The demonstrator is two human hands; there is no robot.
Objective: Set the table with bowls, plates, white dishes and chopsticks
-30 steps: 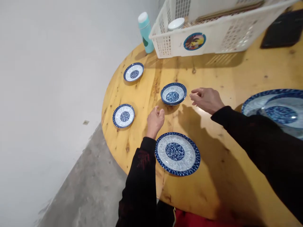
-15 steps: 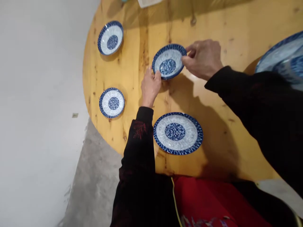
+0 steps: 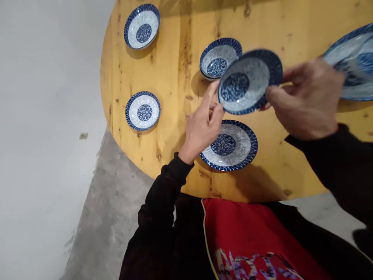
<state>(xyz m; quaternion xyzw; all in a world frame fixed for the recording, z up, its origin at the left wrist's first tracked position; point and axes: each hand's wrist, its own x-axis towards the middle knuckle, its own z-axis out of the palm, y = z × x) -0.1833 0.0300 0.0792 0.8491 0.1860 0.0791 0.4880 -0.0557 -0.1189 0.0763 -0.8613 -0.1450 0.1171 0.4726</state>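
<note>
A blue-and-white shallow bowl (image 3: 250,83) is held up in the air, tilted, over the table. My right hand (image 3: 309,101) grips its right rim between thumb and fingers. At its lower left edge, the thumb and fingers of my left hand (image 3: 202,122) pinch the rim. Just behind it another bowl of the same pattern (image 3: 217,60) stands on the table, seemingly stacked on one more. Beneath my left hand and the held bowl lies an oval-looking patterned plate (image 3: 243,149), partly covered.
On the left of the round wooden table (image 3: 171,77) are a small plate (image 3: 142,111) and, farther back, a bowl (image 3: 142,27). A large dish (image 3: 352,91) with a piece in it stands at the right. A white wall (image 3: 52,116) borders the table's left.
The top bowl has come up off the spot behind and moved right and toward me in my hands, uncovering the similar bowl beneath. The view has shifted slightly.
</note>
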